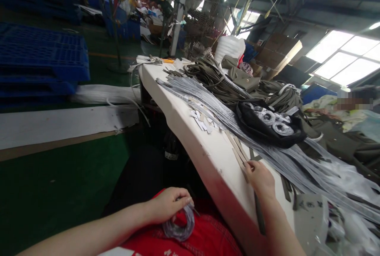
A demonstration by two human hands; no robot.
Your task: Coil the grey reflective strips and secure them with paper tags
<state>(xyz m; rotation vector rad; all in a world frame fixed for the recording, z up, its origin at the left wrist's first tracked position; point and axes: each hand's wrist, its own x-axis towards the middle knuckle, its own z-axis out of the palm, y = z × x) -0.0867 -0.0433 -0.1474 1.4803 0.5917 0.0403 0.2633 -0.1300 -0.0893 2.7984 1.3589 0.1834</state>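
My left hand (175,203) is closed on a coil of translucent grey strip (179,232), held low above my red clothing. A thin dark pointed end sticks out beside its fingertips; I cannot make out what it is. Over the white table (208,165), my right hand (261,180) has its fingers pinched together at the ends of some narrow beige strips (236,151). Small white paper pieces (201,120) lie scattered beyond the strips. Long translucent grey strips (204,93) run in a bundle along the table.
A black bag (267,135) holds several coils of strip (281,128). Dark olive straps (212,74) are heaped behind the grey bundle. Blue pallets (43,56) stand on the green floor at left. Another person's sleeve (335,107) shows at far right.
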